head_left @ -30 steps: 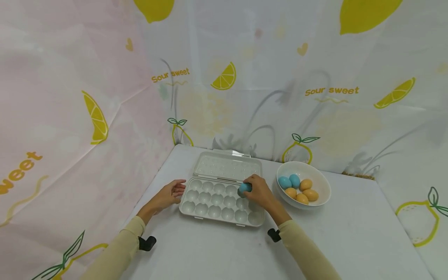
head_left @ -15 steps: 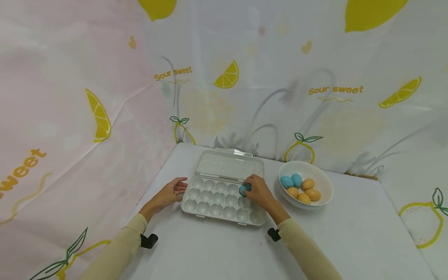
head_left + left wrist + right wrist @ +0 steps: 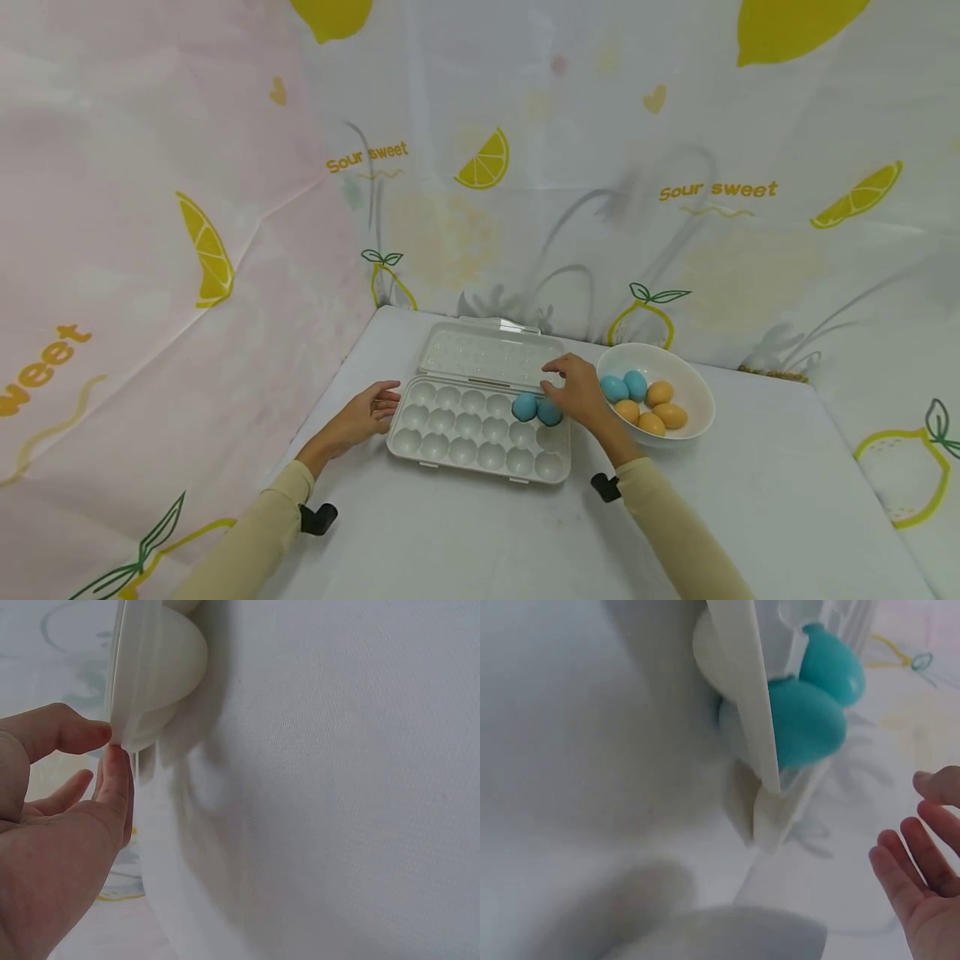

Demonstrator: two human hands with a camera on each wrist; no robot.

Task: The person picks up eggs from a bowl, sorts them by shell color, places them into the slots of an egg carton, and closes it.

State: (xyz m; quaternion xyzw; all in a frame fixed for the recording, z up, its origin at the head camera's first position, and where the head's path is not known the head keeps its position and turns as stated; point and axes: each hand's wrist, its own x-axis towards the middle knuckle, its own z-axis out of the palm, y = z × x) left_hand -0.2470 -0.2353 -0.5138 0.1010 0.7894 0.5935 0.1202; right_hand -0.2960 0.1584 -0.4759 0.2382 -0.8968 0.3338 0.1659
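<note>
Hands (image 3: 366, 413) (image 3: 581, 392) flank the tray (image 3: 467, 427), its long axis left-to-right.

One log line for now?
left hand: pinches tray; right hand: empty; tray: two blue eggs; bowl: two more blue eggs, four orange eggs

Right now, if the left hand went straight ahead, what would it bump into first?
The egg box: the left hand seems to be pinching its edge, so there's no gap to cross.
</note>
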